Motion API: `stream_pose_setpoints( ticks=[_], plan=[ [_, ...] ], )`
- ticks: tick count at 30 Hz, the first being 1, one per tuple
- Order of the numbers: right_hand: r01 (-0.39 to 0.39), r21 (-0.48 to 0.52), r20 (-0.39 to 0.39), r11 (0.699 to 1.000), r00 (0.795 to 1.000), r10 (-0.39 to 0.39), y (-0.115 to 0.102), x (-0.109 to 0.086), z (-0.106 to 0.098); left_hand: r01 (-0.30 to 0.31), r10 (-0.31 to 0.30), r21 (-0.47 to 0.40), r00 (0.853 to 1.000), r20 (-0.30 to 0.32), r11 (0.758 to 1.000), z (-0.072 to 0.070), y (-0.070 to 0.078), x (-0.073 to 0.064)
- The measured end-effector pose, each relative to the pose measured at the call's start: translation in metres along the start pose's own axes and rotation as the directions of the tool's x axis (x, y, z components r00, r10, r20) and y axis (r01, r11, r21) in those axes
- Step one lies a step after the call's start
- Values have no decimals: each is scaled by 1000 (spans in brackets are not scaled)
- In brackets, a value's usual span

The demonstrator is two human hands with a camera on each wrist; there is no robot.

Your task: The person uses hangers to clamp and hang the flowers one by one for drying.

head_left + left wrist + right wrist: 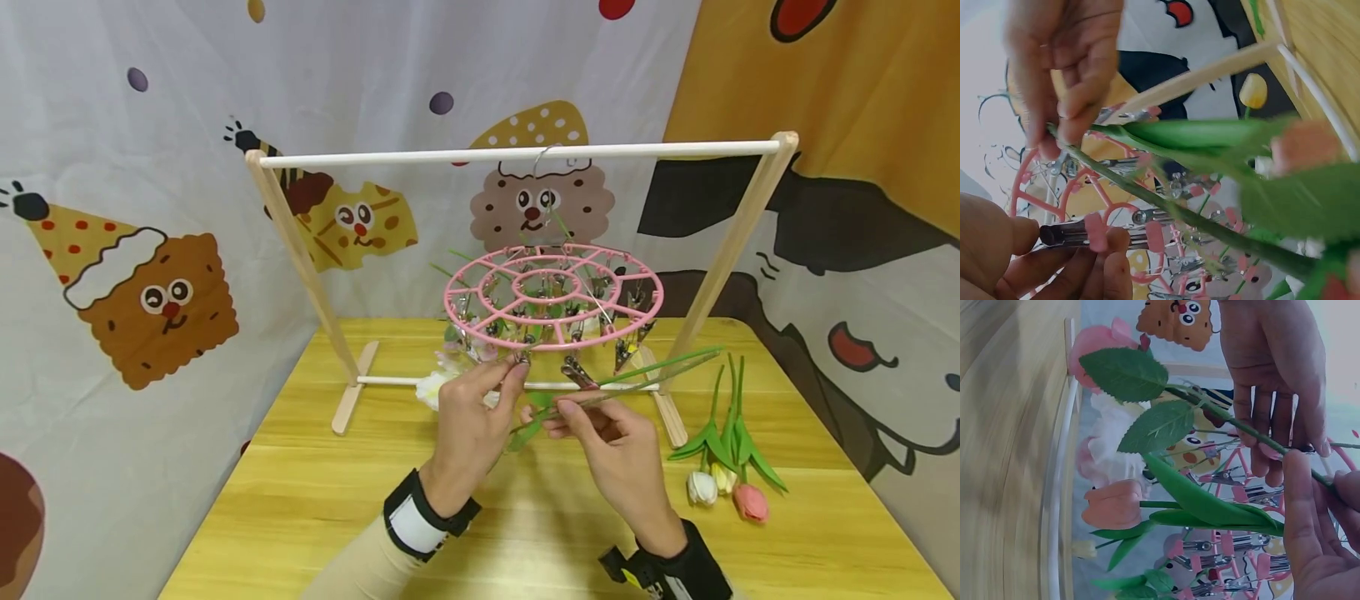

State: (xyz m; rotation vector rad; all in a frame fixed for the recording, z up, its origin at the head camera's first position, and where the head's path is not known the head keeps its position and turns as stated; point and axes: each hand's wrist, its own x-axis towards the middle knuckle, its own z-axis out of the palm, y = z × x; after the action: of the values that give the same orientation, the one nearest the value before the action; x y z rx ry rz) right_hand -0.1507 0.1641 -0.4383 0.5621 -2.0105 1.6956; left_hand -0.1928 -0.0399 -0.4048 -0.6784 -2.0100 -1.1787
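Observation:
In the head view, my left hand [476,421] is raised to the near rim of a pink round clip hanger [558,346]. Its thumb and fingers pinch a metal clip [1063,235] with pink tips. My right hand [618,450] pinches the long green stem [1244,428] of an artificial flower between thumb and fingertips. Serrated leaves [1124,374] grow on that stem, and a pink bloom [1100,353] shows behind them. The stem crosses close by the left fingertips. Just beside it, a salmon tulip [1112,505] hangs with broad green leaves, its upper stem hidden by the right fingers.
The hanger hooks onto the white rail of a wooden rack [517,156]. More clips and flowers hang below it, among them pale blossoms [435,387]. Three tulips, white [702,488], yellow [723,478] and pink [752,503], lie on the wooden table [300,500] at the right.

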Motion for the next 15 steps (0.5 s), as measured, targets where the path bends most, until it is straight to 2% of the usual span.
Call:
stream_pose_setpoints(
  ticks=[3, 6, 10, 12, 15],
  plan=[
    [-18, -5, -26, 1000, 1000, 18, -2, 0, 1, 68, -66, -59, 997, 35, 996, -3, 3, 1],
    [-9, -1, -39, 1000, 999, 9, -3, 1, 2, 155, -144, -125, 985, 95, 980, -7, 5, 3],
    [24, 19, -51, 1000, 998, -23, -4, 2, 1, 283, -247, -211, 952, 181, 936, -11, 4, 4],
    [34, 31, -52, 999, 998, -32, -3, 2, 1, 330, -277, -259, 935, 221, 907, -13, 2, 4],
    [44, 31, -38, 999, 998, -43, -1, 1, -1, 347, -274, -319, 928, 252, 882, -14, -5, 2]
  ],
)
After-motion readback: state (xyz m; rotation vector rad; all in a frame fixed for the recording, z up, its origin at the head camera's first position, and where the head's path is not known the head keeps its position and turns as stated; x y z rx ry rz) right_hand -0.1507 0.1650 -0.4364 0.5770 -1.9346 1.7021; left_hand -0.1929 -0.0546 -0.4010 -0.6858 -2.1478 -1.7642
